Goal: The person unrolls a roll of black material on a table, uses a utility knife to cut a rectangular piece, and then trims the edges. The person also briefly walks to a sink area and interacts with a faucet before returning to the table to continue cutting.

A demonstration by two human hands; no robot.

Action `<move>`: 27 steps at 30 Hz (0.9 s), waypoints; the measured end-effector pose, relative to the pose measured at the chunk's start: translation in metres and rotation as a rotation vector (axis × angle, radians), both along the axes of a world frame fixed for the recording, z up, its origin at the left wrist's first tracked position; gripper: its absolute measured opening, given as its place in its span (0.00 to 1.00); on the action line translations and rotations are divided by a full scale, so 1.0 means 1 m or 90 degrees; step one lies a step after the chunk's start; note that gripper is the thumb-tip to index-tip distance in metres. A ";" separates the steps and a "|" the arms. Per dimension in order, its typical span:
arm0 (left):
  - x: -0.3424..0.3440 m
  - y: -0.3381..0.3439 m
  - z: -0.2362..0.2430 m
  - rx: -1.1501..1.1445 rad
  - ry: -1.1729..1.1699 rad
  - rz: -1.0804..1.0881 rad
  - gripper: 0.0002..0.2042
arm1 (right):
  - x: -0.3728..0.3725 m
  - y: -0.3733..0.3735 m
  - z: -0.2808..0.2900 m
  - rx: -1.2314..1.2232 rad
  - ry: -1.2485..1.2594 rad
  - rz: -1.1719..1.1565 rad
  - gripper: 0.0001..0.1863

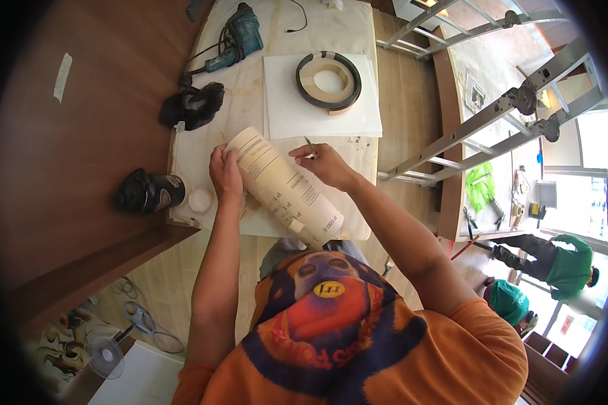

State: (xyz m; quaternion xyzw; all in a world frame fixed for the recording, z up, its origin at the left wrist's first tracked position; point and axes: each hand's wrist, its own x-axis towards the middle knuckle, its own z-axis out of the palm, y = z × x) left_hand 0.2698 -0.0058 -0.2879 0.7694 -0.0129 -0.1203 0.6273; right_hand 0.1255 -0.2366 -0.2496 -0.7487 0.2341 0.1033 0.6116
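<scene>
A roll of sandpaper (287, 185), its pale printed back facing outward, lies tilted over the near edge of the covered table. My left hand (227, 172) is closed on the roll's upper left edge, with the thumb on its printed side. Just off the roll's right side is my right hand (321, 165), fingers pinched around a thin pointed tool (309, 142). Its tip points away from me; whether it is a blade or a pencil cannot be made out. A small torn flap (295, 227) shows near the roll's lower end.
White sheets (277, 121) beyond the roll carry a dark and tan ring-shaped coil (328, 82). A teal power drill (236, 37), a black plastic bag (192, 106) and a black container (152, 191) stand along the left. Aluminium ladders (479, 115) rise at right; two people in green work farther off.
</scene>
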 end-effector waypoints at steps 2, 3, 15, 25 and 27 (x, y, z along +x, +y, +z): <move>-0.001 -0.003 0.010 0.010 0.049 0.032 0.22 | 0.003 0.008 -0.003 0.008 -0.017 0.015 0.18; -0.002 -0.006 0.010 0.024 0.044 0.041 0.23 | 0.004 0.011 -0.005 0.032 -0.008 0.031 0.18; -0.001 -0.015 -0.014 0.133 -0.050 0.125 0.30 | 0.004 0.048 0.018 -0.131 -0.164 -0.028 0.12; -0.005 -0.035 0.009 0.220 -0.095 0.118 0.28 | 0.017 0.031 0.022 -0.076 -0.085 -0.015 0.08; -0.005 -0.038 0.007 0.228 -0.109 0.119 0.28 | 0.018 0.031 0.018 -0.069 -0.106 -0.054 0.09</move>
